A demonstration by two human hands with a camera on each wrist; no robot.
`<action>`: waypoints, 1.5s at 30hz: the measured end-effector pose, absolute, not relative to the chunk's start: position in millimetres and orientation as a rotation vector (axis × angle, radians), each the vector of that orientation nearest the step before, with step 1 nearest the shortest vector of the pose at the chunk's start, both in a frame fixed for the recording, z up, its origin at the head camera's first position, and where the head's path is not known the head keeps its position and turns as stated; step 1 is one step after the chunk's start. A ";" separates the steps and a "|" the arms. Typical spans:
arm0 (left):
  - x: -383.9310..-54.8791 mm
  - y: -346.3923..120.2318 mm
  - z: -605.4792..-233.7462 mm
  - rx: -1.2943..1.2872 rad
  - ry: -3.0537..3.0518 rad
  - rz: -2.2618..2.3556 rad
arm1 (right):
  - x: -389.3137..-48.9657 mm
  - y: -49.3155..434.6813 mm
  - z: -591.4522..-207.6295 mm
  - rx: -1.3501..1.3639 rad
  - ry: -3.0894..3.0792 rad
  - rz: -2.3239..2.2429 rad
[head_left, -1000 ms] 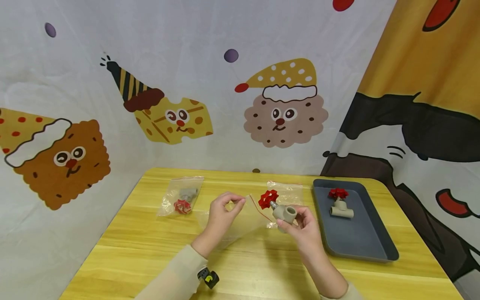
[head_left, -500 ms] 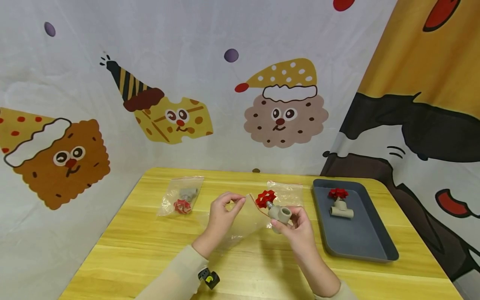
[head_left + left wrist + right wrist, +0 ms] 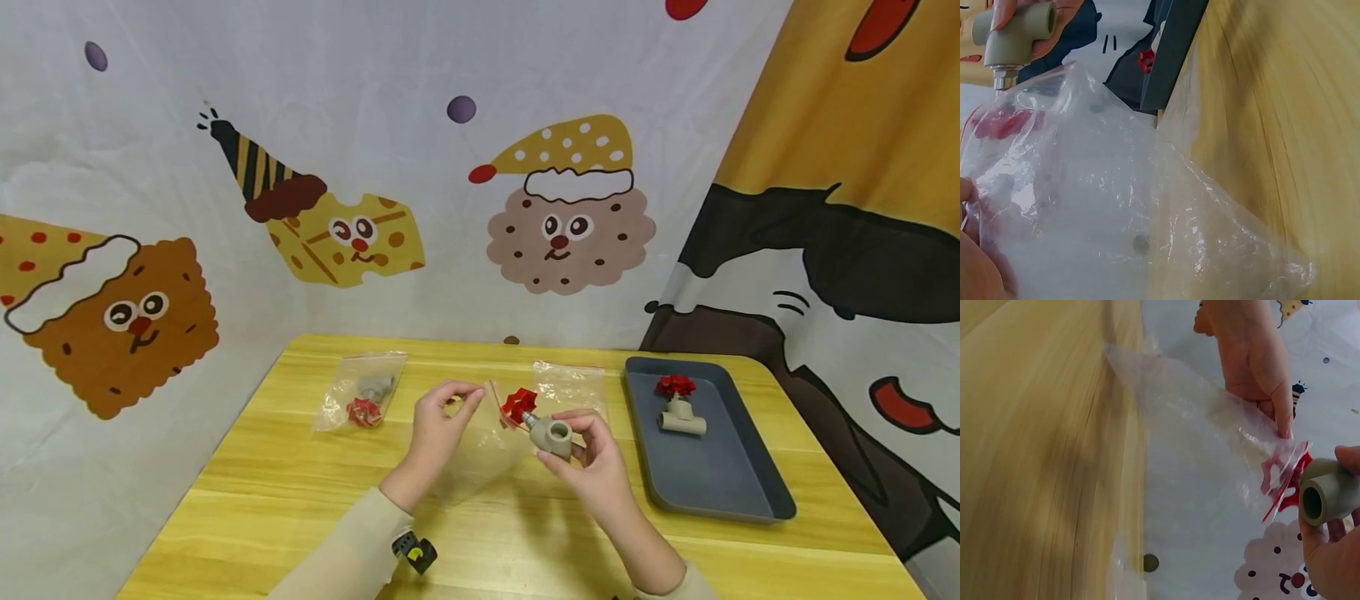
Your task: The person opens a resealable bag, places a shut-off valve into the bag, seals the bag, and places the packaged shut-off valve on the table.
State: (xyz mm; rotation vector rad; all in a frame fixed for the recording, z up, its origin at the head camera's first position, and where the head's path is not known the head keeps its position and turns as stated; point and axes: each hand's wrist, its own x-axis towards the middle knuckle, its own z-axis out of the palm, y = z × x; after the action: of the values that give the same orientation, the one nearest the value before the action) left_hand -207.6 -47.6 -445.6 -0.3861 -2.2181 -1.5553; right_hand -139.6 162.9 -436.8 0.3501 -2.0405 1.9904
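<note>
My left hand [image 3: 442,423] pinches the edge of a clear zip bag [image 3: 1104,187] near its red-lined mouth; the bag hangs down above the table. Between the thumb and fingers of my right hand [image 3: 596,458] is a valve [image 3: 551,435] with a grey-beige pipe body, a metal stem and a red handwheel. In the left wrist view the red wheel shows through the film, while the stem and body [image 3: 1013,37] stay outside. The right wrist view has the wheel [image 3: 1288,487] partly inside the bag's mouth and the body's round opening facing the camera.
A bagged valve [image 3: 367,400] lies at the table's back left. On the right stands a grey tray [image 3: 720,479] with another red-wheeled valve [image 3: 681,410] in it. A flat clear bag [image 3: 577,385] lies behind my right hand, left of the tray. A printed cloth hangs behind the table.
My right hand has moved the valve leftward, so its red wheel has gone from beside the bag into its mouth. The left hand keeps its pinch, shifted slightly left.
</note>
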 end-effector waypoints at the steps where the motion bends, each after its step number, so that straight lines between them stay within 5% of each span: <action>1: -207.7 -48.3 -445.3 -0.380 -2.220 -1.553 | -139.7 163.6 -437.3 0.410 -2.037 1.955; 8: -208.7 -51.6 -445.5 -0.390 -2.215 -1.562 | -141.2 167.8 -437.6 0.642 -2.028 1.836; 23: -204.9 -52.7 -445.5 -0.572 -2.236 -1.654 | -142.3 179.2 -431.3 0.677 -2.156 1.766; 45: -186.4 -44.6 -421.1 -0.585 -2.328 -1.664 | -143.5 171.6 -419.3 0.016 -2.393 2.018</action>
State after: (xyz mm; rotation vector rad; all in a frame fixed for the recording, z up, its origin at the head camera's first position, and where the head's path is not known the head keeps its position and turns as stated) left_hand -186.4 -44.6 -421.1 -0.5848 -2.3284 -1.6636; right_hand -143.5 171.6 -419.3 0.0161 -2.3932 2.0185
